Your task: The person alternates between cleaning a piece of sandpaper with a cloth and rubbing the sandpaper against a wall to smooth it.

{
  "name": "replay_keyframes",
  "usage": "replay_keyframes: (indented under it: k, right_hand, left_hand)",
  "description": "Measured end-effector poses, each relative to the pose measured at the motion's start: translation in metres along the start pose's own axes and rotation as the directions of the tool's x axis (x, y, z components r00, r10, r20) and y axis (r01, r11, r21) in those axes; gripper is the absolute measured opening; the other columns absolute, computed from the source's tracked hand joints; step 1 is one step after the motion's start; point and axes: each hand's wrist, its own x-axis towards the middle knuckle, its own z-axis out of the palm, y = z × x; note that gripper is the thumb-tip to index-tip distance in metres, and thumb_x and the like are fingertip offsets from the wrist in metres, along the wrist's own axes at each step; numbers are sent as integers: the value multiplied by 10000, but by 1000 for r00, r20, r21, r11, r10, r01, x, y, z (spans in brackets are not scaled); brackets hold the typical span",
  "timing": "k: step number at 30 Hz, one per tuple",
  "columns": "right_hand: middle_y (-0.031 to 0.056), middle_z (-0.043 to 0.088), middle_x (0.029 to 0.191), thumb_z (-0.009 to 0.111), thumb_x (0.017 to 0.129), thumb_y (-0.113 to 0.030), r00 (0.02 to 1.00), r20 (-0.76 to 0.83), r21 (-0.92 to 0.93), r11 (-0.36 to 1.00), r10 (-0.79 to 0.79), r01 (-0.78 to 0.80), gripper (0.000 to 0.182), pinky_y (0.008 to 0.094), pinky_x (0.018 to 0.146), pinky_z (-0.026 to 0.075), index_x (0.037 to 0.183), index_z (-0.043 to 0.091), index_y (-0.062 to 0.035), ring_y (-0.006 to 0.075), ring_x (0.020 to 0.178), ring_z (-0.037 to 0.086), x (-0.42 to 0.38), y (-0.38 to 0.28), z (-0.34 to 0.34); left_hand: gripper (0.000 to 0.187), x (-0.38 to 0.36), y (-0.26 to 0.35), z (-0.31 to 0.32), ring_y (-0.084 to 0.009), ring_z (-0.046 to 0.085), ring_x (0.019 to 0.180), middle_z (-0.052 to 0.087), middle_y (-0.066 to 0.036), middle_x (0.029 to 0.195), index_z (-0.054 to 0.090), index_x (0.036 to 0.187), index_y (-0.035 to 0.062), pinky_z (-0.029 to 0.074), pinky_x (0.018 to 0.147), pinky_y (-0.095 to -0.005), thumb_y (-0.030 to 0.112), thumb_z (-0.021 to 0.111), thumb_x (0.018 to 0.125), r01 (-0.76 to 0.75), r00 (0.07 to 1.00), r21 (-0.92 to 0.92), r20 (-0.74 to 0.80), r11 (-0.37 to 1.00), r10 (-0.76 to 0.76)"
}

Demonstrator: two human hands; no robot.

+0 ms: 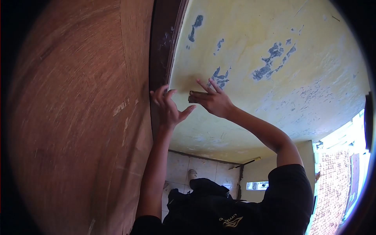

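Observation:
My left hand point(167, 105) is at the dark brown door frame point(166, 43), fingers bent over its edge and thumb stretched out toward the wall. It holds nothing that I can see. My right hand point(214, 102) is against the pale yellow wall point(243, 113), just right of the frame. Between its thumb and fingers is a small, flat brown piece that looks like folded sandpaper point(190, 96). Two of its fingers are raised apart. Grey patches of peeled paint point(220, 76) show on the wall just above this hand.
A large brown wooden door point(78, 117) fills the left side. More peeled patches point(270, 62) mark the wall to the upper right. Below are floor tiles point(178, 166) and a stick with a yellow end point(250, 161). A bright opening with a brick-patterned surface point(331, 188) lies at right.

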Motion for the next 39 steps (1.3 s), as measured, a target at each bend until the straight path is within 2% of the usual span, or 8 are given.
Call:
replay_keyframes:
  k: [4, 7, 8, 10, 17, 24, 31, 39]
  right_hand:
    - [-38, 785, 1301, 716, 1036, -282, 950, 35, 564, 778, 311, -275, 276, 538, 1216, 430, 1270, 790, -157, 366, 1359, 599, -84, -70, 30]
    - [32, 781, 1123, 681, 1061, -234, 611, 697, 708, -225, 375, -669, 280, 443, 975, 516, 1290, 756, -90, 208, 1147, 674, -127, -121, 66]
    - [32, 781, 1123, 681, 1061, -234, 599, 712, 697, -260, 368, -668, 280, 443, 975, 516, 1290, 756, -90, 208, 1147, 674, -135, -136, 71]
    - [26, 720, 1143, 647, 1062, -225, 551, 732, 497, -867, 402, -27, 280, 393, 897, 474, 1295, 709, -84, 176, 1082, 650, -148, -167, 75]
    - [15, 694, 1203, 602, 1070, -265, 515, 767, 155, -890, 382, 430, 295, 338, 891, 415, 1299, 669, -93, 159, 1059, 599, -211, -210, 61]
    - [-10, 682, 1092, 599, 1111, -283, 429, 731, 367, -836, 530, 407, 285, 290, 825, 380, 1280, 690, -73, 101, 985, 567, -275, -203, 17]
    - [1, 700, 1132, 579, 1144, -219, 193, 628, 532, -598, 753, 600, 280, 281, 803, 432, 1315, 679, -22, 88, 952, 581, -324, -204, -18]
    - [8, 698, 1095, 637, 1120, -253, 106, 637, 687, -624, 764, 371, 292, 309, 882, 501, 1272, 745, -29, 109, 1032, 632, -476, -177, -42]
  left_hand:
    - [542, -104, 54, -41, -382, 502, 1299, 551, -151, 1311, 548, 1271, 64, 288, 1222, -624, 438, 790, 961, 319, 938, -168, 195, 933, -286]
    - [346, -190, 85, -53, -313, 583, 1231, 621, -125, 1215, 590, 1222, 44, 401, 1168, -483, 256, 758, 1006, 576, 807, -258, 333, 776, -488]
    - [280, -214, 97, -59, -264, 600, 1196, 634, -108, 1212, 611, 1212, 38, 437, 1123, -426, 211, 732, 1029, 743, 664, -281, 428, 608, -613]
    - [249, -235, 121, -71, -183, 630, 1160, 667, -67, 1225, 656, 1263, 20, 491, 1056, -357, 164, 699, 1064, 919, 394, -254, 573, 302, -719]
    - [444, -216, 176, -57, -198, 597, 1264, 635, -95, 1340, 628, 1443, 38, 458, 1079, -364, 141, 736, 1025, 836, 483, -201, 711, 510, -512]
    - [454, -202, 198, -3, -197, 635, 1244, 670, -98, 1298, 617, 1434, -6, 480, 1067, -362, 144, 751, 1027, 850, 391, -255, 892, 461, -228]
    - [233, -191, 278, 38, -149, 685, 1114, 708, -77, 1170, 636, 1187, 10, 541, 1011, -315, -13, 761, 992, 965, 252, -244, 964, 99, -84]
    - [227, -228, 397, 99, -160, 686, 1129, 713, -94, 1192, 553, 1164, 56, 565, 1017, -336, -29, 705, 1020, 974, 200, -202, 979, -100, -28]
